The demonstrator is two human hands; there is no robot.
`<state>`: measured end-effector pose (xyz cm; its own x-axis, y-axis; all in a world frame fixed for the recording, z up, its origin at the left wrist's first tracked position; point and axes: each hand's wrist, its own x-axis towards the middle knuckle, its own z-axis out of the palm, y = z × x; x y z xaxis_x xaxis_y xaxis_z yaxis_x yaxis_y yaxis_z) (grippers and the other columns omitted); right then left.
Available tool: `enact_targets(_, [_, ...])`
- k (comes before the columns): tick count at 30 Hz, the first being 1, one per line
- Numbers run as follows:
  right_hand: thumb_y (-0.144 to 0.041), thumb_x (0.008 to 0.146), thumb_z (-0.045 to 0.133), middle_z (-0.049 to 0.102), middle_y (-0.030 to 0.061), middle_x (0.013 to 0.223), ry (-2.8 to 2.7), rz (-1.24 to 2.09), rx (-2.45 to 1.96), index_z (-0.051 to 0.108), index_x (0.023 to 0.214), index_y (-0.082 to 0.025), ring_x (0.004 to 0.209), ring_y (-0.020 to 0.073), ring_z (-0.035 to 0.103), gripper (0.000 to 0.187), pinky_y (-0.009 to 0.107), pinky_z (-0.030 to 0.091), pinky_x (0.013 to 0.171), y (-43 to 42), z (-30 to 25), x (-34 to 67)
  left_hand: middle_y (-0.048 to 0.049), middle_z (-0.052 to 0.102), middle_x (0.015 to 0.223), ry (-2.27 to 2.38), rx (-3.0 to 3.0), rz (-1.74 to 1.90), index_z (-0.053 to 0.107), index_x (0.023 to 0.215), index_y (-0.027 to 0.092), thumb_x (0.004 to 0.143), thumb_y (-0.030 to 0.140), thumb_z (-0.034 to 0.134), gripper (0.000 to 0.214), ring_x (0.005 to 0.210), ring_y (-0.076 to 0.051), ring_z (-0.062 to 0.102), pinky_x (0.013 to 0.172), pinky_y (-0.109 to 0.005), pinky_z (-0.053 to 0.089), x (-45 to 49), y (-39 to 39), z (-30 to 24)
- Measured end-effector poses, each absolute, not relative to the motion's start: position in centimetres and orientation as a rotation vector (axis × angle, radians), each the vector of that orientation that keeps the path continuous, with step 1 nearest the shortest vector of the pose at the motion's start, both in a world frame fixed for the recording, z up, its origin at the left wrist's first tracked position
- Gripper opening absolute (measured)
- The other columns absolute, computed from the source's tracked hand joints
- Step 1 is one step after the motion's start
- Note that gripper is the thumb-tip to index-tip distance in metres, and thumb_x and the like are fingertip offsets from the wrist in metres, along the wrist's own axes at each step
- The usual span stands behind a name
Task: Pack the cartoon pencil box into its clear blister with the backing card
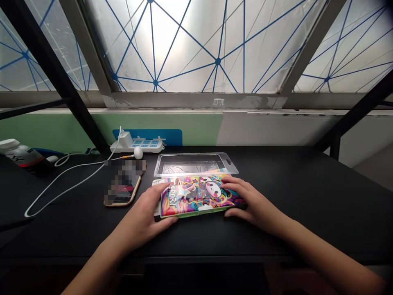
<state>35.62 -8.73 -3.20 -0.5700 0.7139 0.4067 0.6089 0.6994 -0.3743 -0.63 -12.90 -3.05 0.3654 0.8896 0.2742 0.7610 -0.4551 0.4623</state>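
A brightly coloured cartoon-printed phone case lies on the black desk, resting on a white card. My left hand grips its left end, thumb under the near edge. My right hand holds its right end, fingers curled over the top. Just behind the case lies a clear plastic packaging tray.
A smartphone lies left of the case, its white cable running to a white power strip at the back. A bottle lies at the far left. Black diagonal frame bars cross in front of the window.
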Motion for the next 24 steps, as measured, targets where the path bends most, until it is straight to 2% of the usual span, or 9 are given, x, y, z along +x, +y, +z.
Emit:
enact_targets(4, [-0.047, 0.083, 0.078, 0.060, 0.0122, 0.142, -2.328, 0.400, -1.027, 0.062, 0.130, -0.030, 0.131, 0.0316, 0.057, 0.052, 0.051, 0.050, 0.108, -8.3, -2.2, 35.8, -0.0132, 0.046, 0.155, 1.473, 2.218, 0.732, 0.026, 0.154, 0.031, 0.087, 0.039, 0.074, 0.083, 0.139, -0.031, 0.051, 0.114, -0.049, 0.043, -0.6, -12.9, -2.8])
enact_targets(6, [-0.051, 0.084, 0.076, 0.066, 0.0108, 0.132, -2.235, 0.516, -1.053, 0.068, 0.122, -0.028, 0.123, 0.0317, 0.062, 0.045, 0.050, 0.051, 0.105, -7.9, -1.6, 35.8, -0.0131, 0.046, 0.155, 1.464, 2.180, 0.746, 0.025, 0.155, 0.033, 0.085, 0.037, 0.076, 0.087, 0.138, -0.031, 0.052, 0.113, -0.049, 0.045, -0.5, -12.9, -2.8])
enact_targets(9, [-0.059, 0.094, 0.058, 0.073, 0.0068, 0.096, -1.962, 0.689, -1.217, 0.073, 0.097, -0.023, 0.092, 0.0277, 0.069, 0.039, 0.042, 0.057, 0.084, -6.8, -1.1, 35.6, -0.0137, 0.050, 0.151, 1.440, 2.140, 0.763, 0.013, 0.159, 0.034, 0.083, 0.035, 0.077, 0.100, 0.138, -0.031, 0.053, 0.112, -0.049, 0.045, -0.4, -13.0, -2.7])
enact_targets(12, [-0.064, 0.099, 0.044, 0.061, 0.0021, 0.068, -1.815, 0.696, -1.315, 0.062, 0.072, -0.021, 0.064, 0.0204, 0.058, 0.053, 0.034, 0.049, 0.060, -5.6, -1.3, 35.2, -0.0142, 0.054, 0.149, 1.439, 2.104, 0.749, -0.007, 0.162, 0.034, 0.082, 0.035, 0.078, 0.116, 0.139, -0.032, 0.052, 0.112, -0.049, 0.044, -0.3, -13.0, -2.6])
enact_targets(15, [-0.064, 0.098, 0.045, 0.051, -0.0013, 0.061, -1.772, 0.655, -1.336, 0.052, 0.067, -0.023, 0.056, 0.0169, 0.047, 0.053, 0.031, 0.040, 0.052, -5.4, -1.9, 35.1, -0.0148, 0.054, 0.149, 1.443, 2.121, 0.727, -0.014, 0.161, 0.032, 0.082, 0.036, 0.078, 0.121, 0.141, -0.033, 0.050, 0.113, -0.050, 0.042, -0.4, -13.0, -2.4])
enact_targets(17, [-0.065, 0.098, 0.046, 0.055, -0.0003, 0.065, -1.758, 0.638, -1.332, 0.056, 0.072, -0.023, 0.060, 0.0183, 0.050, 0.050, 0.031, 0.043, 0.055, -6.0, -2.1, 35.3, -0.0149, 0.056, 0.148, 1.449, 2.117, 0.725, -0.010, 0.162, 0.031, 0.082, 0.040, 0.077, 0.118, 0.140, -0.033, 0.052, 0.113, -0.049, 0.043, -0.5, -13.0, -2.4])
enact_targets(20, [-0.067, 0.099, 0.039, 0.069, 0.0070, 0.090, -1.829, 0.634, -1.267, 0.070, 0.088, -0.023, 0.087, 0.0262, 0.065, 0.054, 0.039, 0.053, 0.079, -7.3, -2.3, 36.4, -0.0138, 0.063, 0.139, 1.496, 2.007, 0.776, 0.008, 0.158, 0.029, 0.085, 0.048, 0.074, 0.101, 0.134, -0.031, 0.057, 0.108, -0.047, 0.048, -0.6, -12.9, -2.4])
enact_targets(22, [-0.072, 0.098, 0.032, 0.071, 0.0113, 0.114, -1.974, 0.640, -1.178, 0.074, 0.108, -0.026, 0.111, 0.0319, 0.064, 0.063, 0.048, 0.049, 0.099, -8.3, -2.5, 37.3, -0.0125, 0.065, 0.135, 1.504, 1.923, 0.837, 0.023, 0.149, 0.028, 0.088, 0.053, 0.069, 0.080, 0.130, -0.029, 0.060, 0.104, -0.044, 0.050, -0.6, -12.7, -2.3])
enact_targets(24, [-0.078, 0.093, 0.037, 0.064, 0.0131, 0.134, -2.127, 0.645, -1.086, 0.068, 0.130, -0.029, 0.125, 0.0354, 0.058, 0.069, 0.054, 0.045, 0.107, -9.0, -2.8, 38.0, -0.0106, 0.065, 0.132, 1.488, 1.906, 0.847, 0.040, 0.135, 0.027, 0.092, 0.056, 0.062, 0.056, 0.124, -0.028, 0.063, 0.101, -0.043, 0.052, -0.4, -12.6, -2.1])
